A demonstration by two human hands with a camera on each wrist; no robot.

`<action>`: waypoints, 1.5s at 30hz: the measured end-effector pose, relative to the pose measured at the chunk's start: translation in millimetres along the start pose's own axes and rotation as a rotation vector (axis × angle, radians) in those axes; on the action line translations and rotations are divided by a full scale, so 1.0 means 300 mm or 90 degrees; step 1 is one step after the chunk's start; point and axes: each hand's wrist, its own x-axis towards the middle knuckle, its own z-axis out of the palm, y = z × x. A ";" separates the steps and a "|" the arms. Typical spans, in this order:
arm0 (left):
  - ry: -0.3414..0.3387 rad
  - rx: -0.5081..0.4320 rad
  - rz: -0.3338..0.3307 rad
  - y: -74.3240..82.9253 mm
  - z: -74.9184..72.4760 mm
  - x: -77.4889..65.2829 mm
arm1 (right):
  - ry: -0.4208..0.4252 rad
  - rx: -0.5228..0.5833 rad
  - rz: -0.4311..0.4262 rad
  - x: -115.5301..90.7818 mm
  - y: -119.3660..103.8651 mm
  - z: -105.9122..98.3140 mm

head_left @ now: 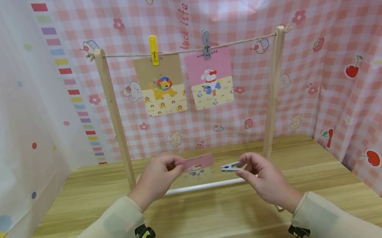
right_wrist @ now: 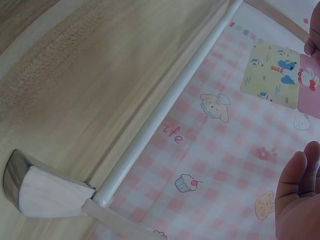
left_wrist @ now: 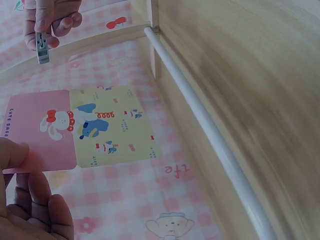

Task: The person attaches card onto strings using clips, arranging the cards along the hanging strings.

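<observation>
My left hand [head_left: 157,178] pinches a pink and yellow card [left_wrist: 112,122] with a rabbit on it, by its pink end between thumb and fingers. To its right, my right hand [head_left: 266,179] pinches a grey clothespin [head_left: 231,167], its tip pointing toward the card but apart from it. In the right wrist view only part of that hand [right_wrist: 302,195] shows, and the clothespin is out of sight. Above, a lion card [head_left: 162,87] hangs from the rope [head_left: 127,55] under a yellow clothespin [head_left: 154,52]. Beside it hangs another rabbit card [head_left: 211,77] under a grey clothespin [head_left: 206,45].
Two wooden posts, left [head_left: 114,112] and right [head_left: 273,86], carry the rope. A white rod [head_left: 205,186] joins them low down, just above the wooden table [head_left: 202,219]. Checked pink cloth [head_left: 235,12] hangs behind, with more cloth at both sides.
</observation>
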 end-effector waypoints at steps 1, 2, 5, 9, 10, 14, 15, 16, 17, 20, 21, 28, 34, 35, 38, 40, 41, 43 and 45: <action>0.000 0.001 0.008 0.002 -0.001 0.002 | 0.003 -0.001 -0.003 0.001 0.000 -0.001; 0.000 -0.001 0.016 0.004 -0.003 0.005 | 0.008 -0.004 -0.006 0.002 -0.001 -0.002; 0.000 -0.005 0.042 0.011 -0.008 0.015 | 0.020 -0.012 -0.019 0.007 -0.004 -0.009; 0.007 0.004 0.061 0.027 -0.020 0.025 | 0.034 -0.018 -0.025 0.012 -0.013 -0.023; 0.011 0.010 0.067 0.032 -0.023 0.027 | 0.038 -0.017 -0.026 0.014 -0.014 -0.026; 0.013 0.024 0.087 0.054 -0.035 0.039 | 0.052 -0.004 -0.046 0.024 -0.023 -0.044; 0.014 0.027 0.094 0.060 -0.038 0.042 | 0.056 -0.001 -0.056 0.028 -0.025 -0.049; 0.014 0.032 0.101 0.066 -0.040 0.047 | 0.061 0.000 -0.066 0.031 -0.027 -0.054; 0.012 0.037 0.106 0.072 -0.042 0.051 | 0.064 0.002 -0.075 0.034 -0.031 -0.060; 0.019 0.066 0.129 0.089 -0.047 0.064 | 0.075 -0.006 -0.096 0.043 -0.044 -0.074; 0.023 0.079 0.138 0.096 -0.049 0.069 | 0.077 -0.006 -0.101 0.046 -0.048 -0.079; 0.044 0.117 0.170 0.162 -0.062 0.101 | 0.104 -0.030 -0.112 0.069 -0.087 -0.116; 0.032 0.100 0.175 0.213 -0.066 0.138 | 0.112 -0.033 -0.122 0.088 -0.120 -0.142; 0.030 0.095 0.177 0.222 -0.067 0.146 | 0.114 -0.037 -0.126 0.091 -0.125 -0.147; 0.026 0.079 0.183 0.252 -0.070 0.168 | 0.123 -0.042 -0.138 0.102 -0.136 -0.162; 0.026 0.075 0.186 0.274 -0.071 0.181 | 0.129 -0.042 -0.144 0.110 -0.143 -0.172; 0.029 0.075 0.188 0.284 -0.072 0.188 | 0.132 -0.041 -0.146 0.113 -0.146 -0.177; 0.035 0.078 0.192 0.306 -0.073 0.201 | 0.136 -0.029 -0.149 0.122 -0.153 -0.186; 0.042 0.081 0.198 0.326 -0.075 0.213 | 0.141 -0.023 -0.150 0.130 -0.159 -0.196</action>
